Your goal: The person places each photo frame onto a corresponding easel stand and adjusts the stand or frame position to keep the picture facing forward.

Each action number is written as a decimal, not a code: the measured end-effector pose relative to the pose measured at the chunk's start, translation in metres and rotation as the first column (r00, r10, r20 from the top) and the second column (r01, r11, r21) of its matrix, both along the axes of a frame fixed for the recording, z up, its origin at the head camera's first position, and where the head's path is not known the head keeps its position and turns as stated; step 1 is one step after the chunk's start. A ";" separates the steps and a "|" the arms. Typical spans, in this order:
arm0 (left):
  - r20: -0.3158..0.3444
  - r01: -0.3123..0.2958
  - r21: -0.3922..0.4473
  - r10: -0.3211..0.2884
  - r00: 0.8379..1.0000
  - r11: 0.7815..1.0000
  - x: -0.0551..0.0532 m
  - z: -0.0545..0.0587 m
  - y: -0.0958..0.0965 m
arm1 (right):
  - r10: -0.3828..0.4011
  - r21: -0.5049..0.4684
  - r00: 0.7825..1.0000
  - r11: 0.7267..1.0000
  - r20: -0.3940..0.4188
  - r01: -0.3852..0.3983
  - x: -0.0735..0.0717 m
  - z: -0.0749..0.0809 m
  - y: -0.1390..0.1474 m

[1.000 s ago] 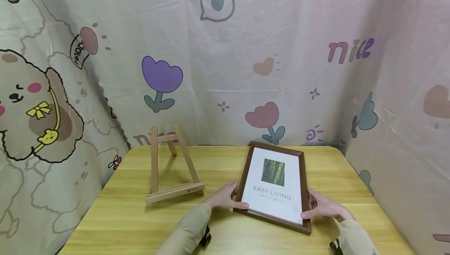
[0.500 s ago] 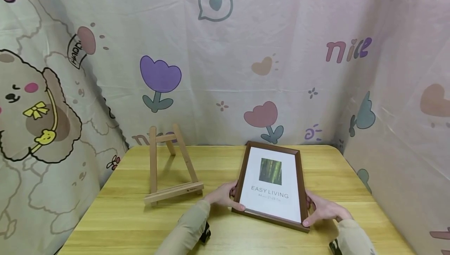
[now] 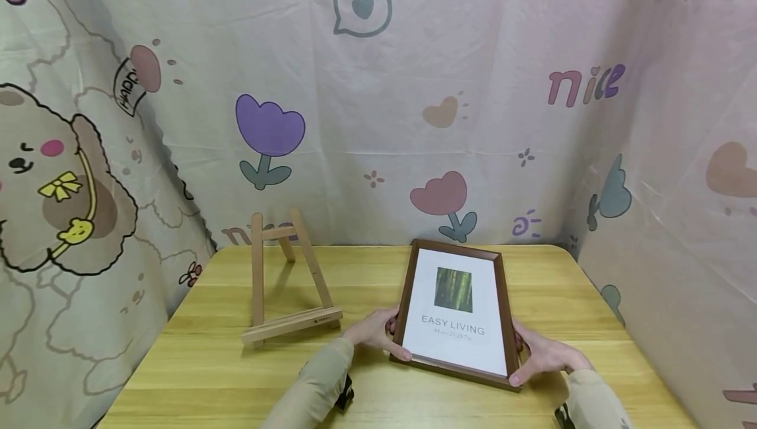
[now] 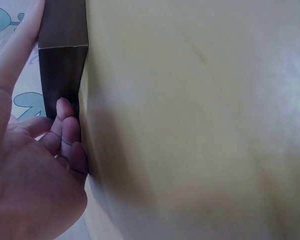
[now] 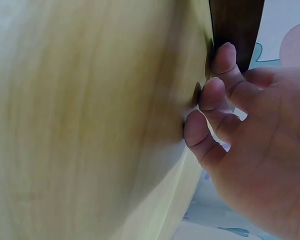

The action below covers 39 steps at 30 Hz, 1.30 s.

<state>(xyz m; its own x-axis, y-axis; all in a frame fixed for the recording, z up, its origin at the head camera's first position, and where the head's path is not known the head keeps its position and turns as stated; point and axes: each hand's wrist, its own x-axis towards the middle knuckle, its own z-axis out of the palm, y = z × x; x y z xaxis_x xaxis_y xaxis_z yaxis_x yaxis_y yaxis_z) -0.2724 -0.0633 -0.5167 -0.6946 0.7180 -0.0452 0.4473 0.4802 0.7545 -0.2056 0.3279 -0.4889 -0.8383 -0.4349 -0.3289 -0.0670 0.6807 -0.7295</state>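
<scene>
A brown-rimmed picture frame (image 3: 501, 284) lies face up on the right half of the wooden table (image 3: 367, 284), slightly turned. Its white sheet carries a small green forest picture and the words EASY LIVING. My left hand (image 3: 376, 332) grips the frame's left side low down, thumb over the front corner and curled fingers along the side rail. At the opposite side, my right hand (image 3: 544, 353) holds the lower right corner with its thumb on the front rim. In the right wrist view, its curled fingertips (image 5: 212, 92) come right down at the tabletop beside the rail.
A small wooden easel (image 3: 292, 324) stands on the table's left half, its ledge facing forward. Behind the table's far edge hangs a printed cloth (image 3: 367, 87), with further cloth along both sides.
The picture frame has shifted a little leftward and turned slightly. My right thumb has slid down the rim toward the lower corner. The easel has stayed put.
</scene>
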 end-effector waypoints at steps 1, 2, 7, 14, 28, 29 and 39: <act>-0.002 -0.008 -0.003 0.008 1.000 1.000 0.001 0.000 0.000 | -0.002 0.000 1.000 1.000 0.003 0.002 0.000 0.000 0.000; -0.004 -0.015 -0.004 0.015 1.000 1.000 0.002 0.000 -0.001 | -0.004 0.000 1.000 1.000 0.005 0.004 0.000 0.000 0.000; -0.009 -0.080 -0.044 0.080 0.997 0.996 0.009 0.001 -0.003 | -0.005 -0.013 1.000 1.000 0.001 0.005 0.001 0.000 0.000; 0.032 -0.160 -0.064 0.162 0.986 0.985 0.016 0.002 -0.004 | -0.022 -0.029 1.000 0.999 0.011 0.022 0.001 -0.001 0.001; 0.111 -0.160 0.068 0.152 0.982 0.985 0.017 -0.001 -0.006 | -0.050 -0.001 0.997 0.999 -0.065 0.050 -0.002 -0.001 -0.001; 0.112 -0.163 0.067 0.155 0.981 0.984 0.017 -0.001 -0.006 | -0.049 -0.012 0.997 0.999 -0.060 0.048 -0.003 -0.001 -0.001; 0.081 -0.176 0.066 0.171 0.982 0.982 0.019 -0.002 -0.005 | -0.017 -0.120 0.999 0.993 -0.038 0.013 -0.004 -0.003 0.000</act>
